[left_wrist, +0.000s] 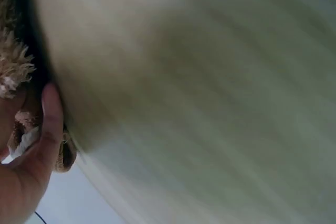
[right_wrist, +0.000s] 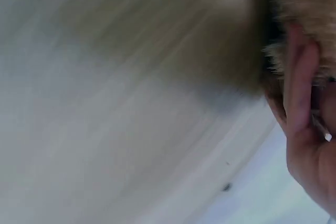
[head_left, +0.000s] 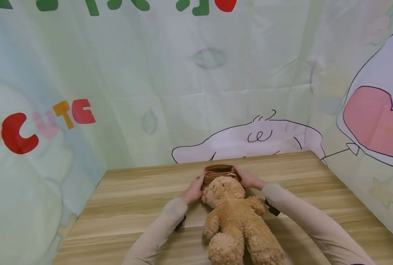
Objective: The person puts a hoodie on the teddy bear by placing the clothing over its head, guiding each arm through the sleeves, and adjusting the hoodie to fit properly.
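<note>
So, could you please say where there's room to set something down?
The table is bare between its left edge and the left sleeve, and between the right sleeve and right edge. The middle is crowded: teddy bear, brown cloth, left hand, right hand.

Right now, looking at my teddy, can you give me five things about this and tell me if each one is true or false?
1. The teddy bear lies on the wooden table. True.
2. The left hand and the right hand both hold the brown item. True.
3. The teddy bear is bright blue. False: it is light brown and fluffy.
4. The brown item is down by the teddy bear's feet. False: it is at the top of its head.
5. Both sleeves are red. False: the sleeves are pale beige.
</note>
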`<state>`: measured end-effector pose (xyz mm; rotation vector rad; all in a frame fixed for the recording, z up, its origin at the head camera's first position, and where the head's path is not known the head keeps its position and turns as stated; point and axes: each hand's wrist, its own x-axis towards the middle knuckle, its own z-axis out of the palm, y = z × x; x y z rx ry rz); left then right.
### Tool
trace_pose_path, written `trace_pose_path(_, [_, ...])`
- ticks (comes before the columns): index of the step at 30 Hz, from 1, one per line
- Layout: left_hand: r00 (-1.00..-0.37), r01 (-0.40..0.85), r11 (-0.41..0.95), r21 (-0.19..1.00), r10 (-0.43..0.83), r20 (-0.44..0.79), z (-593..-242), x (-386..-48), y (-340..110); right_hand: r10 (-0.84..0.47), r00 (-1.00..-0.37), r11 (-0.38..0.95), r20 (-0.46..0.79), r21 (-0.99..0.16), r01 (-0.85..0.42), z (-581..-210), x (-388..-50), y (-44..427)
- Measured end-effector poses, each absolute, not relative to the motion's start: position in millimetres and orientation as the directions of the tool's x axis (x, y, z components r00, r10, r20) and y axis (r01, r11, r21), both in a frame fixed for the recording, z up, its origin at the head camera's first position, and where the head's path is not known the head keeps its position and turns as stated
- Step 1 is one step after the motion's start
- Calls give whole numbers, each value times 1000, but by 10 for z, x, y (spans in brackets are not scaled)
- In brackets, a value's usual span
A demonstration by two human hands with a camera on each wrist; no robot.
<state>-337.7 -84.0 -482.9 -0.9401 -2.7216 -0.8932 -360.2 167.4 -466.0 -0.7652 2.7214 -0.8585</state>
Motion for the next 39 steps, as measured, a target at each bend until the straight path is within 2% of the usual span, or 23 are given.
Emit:
trace_pose_path(2, [-796,602,657,454,538,277,-4843,-3354,-848,-567,-822,730,48,-432,-529,-4678,-3591,1666])
trace_pose_path(4, [-789,612,658,440,549,276,-4856,-3357,-857,-602,-795,733,72,-344,-587,-4682,-3572,1669])
trace_pose_path(7, [-786,601,611,515,567,246,-4844,-3366,-891,-618,-785,729,38,-348,-590,-4653,-3522,1700])
trace_pose_path(9, [-787,534,526,662,595,163,-4799,-3351,-947,-632,-775,718,18,-364,-593,-4630,-3494,1739])
trace_pose_path(12, [-748,248,332,910,662,-38,-4737,-3271,-1034,-654,-755,695,55,-351,-628,-4630,-3439,1836])
trace_pose_path(14, [-721,15,243,970,675,-158,-4690,-3193,-1060,-658,-744,681,119,-328,-654,-4622,-3407,1881])
trace_pose_path(16, [-718,-99,190,977,666,-203,-4668,-3127,-1030,-635,-749,681,188,-322,-658,-4605,-3368,1897])
trace_pose_path(18, [-748,-102,190,976,633,-201,-4650,-3057,-955,-621,-745,674,243,-321,-666,-4589,-3328,1891])
trace_pose_path(20, [-798,-44,236,971,576,-176,-4645,-2995,-859,-620,-739,649,264,-357,-672,-4579,-3297,1867])
trace_pose_path(22, [-836,29,300,954,530,-141,-4650,-2945,-771,-638,-729,612,248,-412,-675,-4579,-3279,1848])
trace_pose_path(24, [-868,86,369,926,484,-112,-4656,-2905,-703,-657,-731,559,183,-533,-635,-4568,-3262,1843])
trace_pose_path(27, [-901,132,448,884,426,-82,-4641,-2891,-656,-669,-743,444,-19,-812,-380,-4505,-3240,1869])
trace_pose_path(29, [-917,126,473,872,390,-79,-4616,-2892,-644,-674,-726,386,-141,-904,-183,-4458,-3224,1901])
trace_pose_path(31, [-931,124,495,860,358,-73,-4590,-2903,-639,-683,-700,360,-210,-930,-72,-4419,-3216,1919])
trace_pose_path(32, [-936,120,502,857,345,-71,-4577,-2908,-638,-689,-693,360,-214,-930,-71,-4405,-3216,1919])
trace_pose_path(36, [-950,78,503,861,299,-88,-4539,-2920,-625,-664,-729,420,-166,-889,-181,-4378,-3226,1871])
trace_pose_path(39, [-951,6,440,898,280,-131,-4539,-2928,-613,-621,-770,450,-147,-871,-197,-4364,-3243,1813])
